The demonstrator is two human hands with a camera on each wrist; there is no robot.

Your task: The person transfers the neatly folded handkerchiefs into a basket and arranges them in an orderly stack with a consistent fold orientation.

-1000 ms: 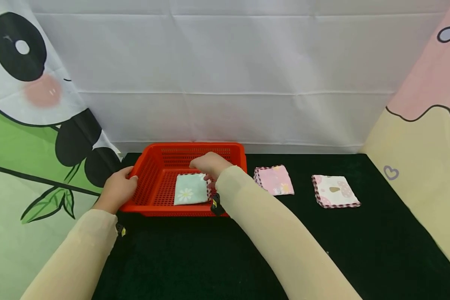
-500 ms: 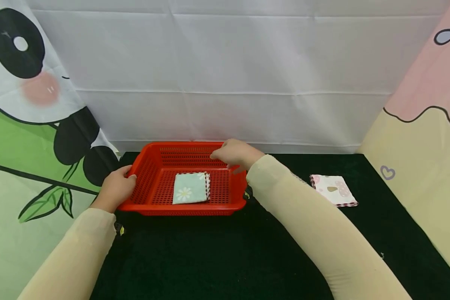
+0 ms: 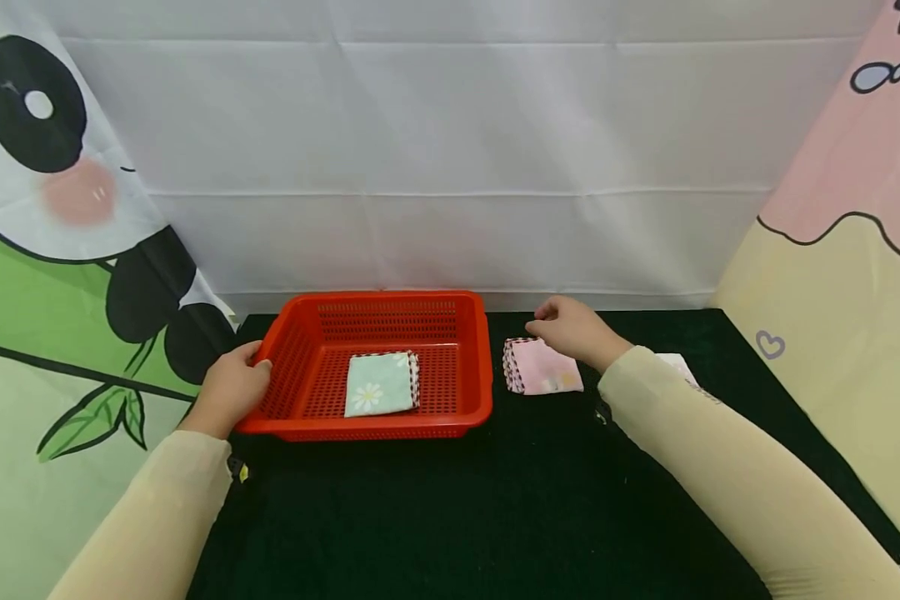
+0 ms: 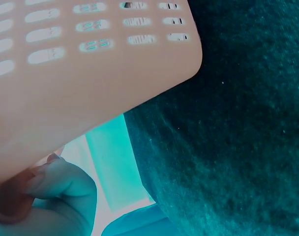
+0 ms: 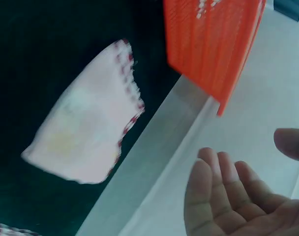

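"What are the fingers doing?"

"The right hand [image 3: 576, 332] holds nothing: fingers loosely curved, thumb apart, near a folded pink fabric square with checked edging [image 3: 542, 371], which lies on the dark green cloth-covered table [image 3: 420, 517], just right of the red rectangular plastic basket [image 3: 375, 427]. The left hand [image 3: 230, 385] grips that basket's rim."

"How would the pink square best be handled?"

"I'd pinch all layers together, since the fold could open, while the left hand steadies the basket around its folded mint-green fabric square [image 3: 381, 387]."

"What's unclear?"

"A white cloth [image 3: 672, 362] is mostly behind the right sleeve [image 3: 720, 450]. Some left fingers are hidden by the rim, and the right wrist view blurs the pink square."
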